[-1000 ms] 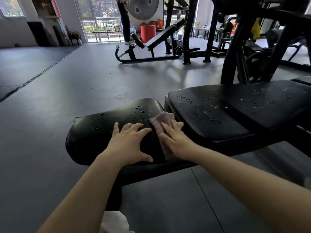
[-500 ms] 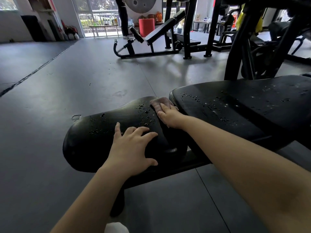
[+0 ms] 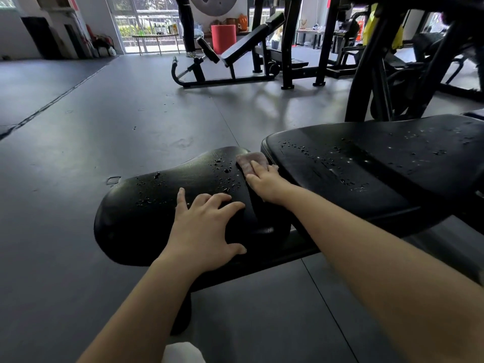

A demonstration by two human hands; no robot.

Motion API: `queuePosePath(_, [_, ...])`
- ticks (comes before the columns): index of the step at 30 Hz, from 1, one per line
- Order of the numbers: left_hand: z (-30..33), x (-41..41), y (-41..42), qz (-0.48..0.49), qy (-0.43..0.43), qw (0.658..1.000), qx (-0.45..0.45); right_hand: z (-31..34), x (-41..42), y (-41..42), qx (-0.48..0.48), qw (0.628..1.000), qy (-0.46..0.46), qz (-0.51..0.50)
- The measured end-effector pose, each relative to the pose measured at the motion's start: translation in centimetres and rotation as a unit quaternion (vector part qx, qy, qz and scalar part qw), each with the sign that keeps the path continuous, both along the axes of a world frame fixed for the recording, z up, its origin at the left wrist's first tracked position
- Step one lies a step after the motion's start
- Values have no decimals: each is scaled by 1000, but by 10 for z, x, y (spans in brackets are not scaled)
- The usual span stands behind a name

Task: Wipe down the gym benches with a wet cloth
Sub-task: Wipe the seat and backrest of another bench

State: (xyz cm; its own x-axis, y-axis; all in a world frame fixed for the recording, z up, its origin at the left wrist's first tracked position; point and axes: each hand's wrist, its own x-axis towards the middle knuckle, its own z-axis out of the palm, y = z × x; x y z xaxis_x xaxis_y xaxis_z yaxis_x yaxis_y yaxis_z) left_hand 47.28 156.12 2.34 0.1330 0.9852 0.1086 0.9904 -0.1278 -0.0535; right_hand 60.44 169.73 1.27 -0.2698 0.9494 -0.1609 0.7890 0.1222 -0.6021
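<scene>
A black gym bench stands in front of me, made of a rounded seat pad (image 3: 146, 205) and a longer back pad (image 3: 366, 163), both dotted with water drops. My left hand (image 3: 207, 229) rests on the near side of the seat pad with its fingers spread. My right hand (image 3: 264, 179) presses a pinkish cloth (image 3: 251, 159) flat against the far right corner of the seat pad, beside the gap between the two pads. Most of the cloth lies under my fingers.
Grey rubber floor (image 3: 104, 121) stretches to the left and beyond the bench. A black machine frame (image 3: 377, 74) rises behind the back pad. Farther off stand an incline bench (image 3: 235, 51), a red cylinder (image 3: 223, 38) and a person's legs (image 3: 187, 24).
My right hand has pushed the cloth away from me along the right end of the seat pad, from the near edge to the far corner. My left hand stayed on the pad.
</scene>
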Motion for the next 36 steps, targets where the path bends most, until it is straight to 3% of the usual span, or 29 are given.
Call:
queuePosePath(4, [-1,0,-2,1,-5,1000,-1,-5,7,-5,8,998,55,-5])
queuePosePath(9, [-6,1,-8,1,-4,1000,12,-23,29,-49,45,981,189,-27])
queuePosePath(13, [-9,-3,-15,4,17,999,27,-51,24,-102,134,951,267,-81])
queuePosePath(16, [-11,-11,-20,19,11,999,38,-67,2,-140,225,958,158,-81])
queuePosePath(20, [-13,-33,-30,61,-18,996,64,-75,10,-136,362,932,-28,-1])
queuePosePath(26, [-14,-72,-48,169,-39,979,104,-63,49,-111,483,827,-192,215])
queuePosePath(30, [-23,-97,-61,225,-67,969,81,-49,12,-108,502,770,-233,318])
queuePosePath(36, [-31,-110,-72,239,-201,949,32,-47,-82,-116,476,751,-261,376])
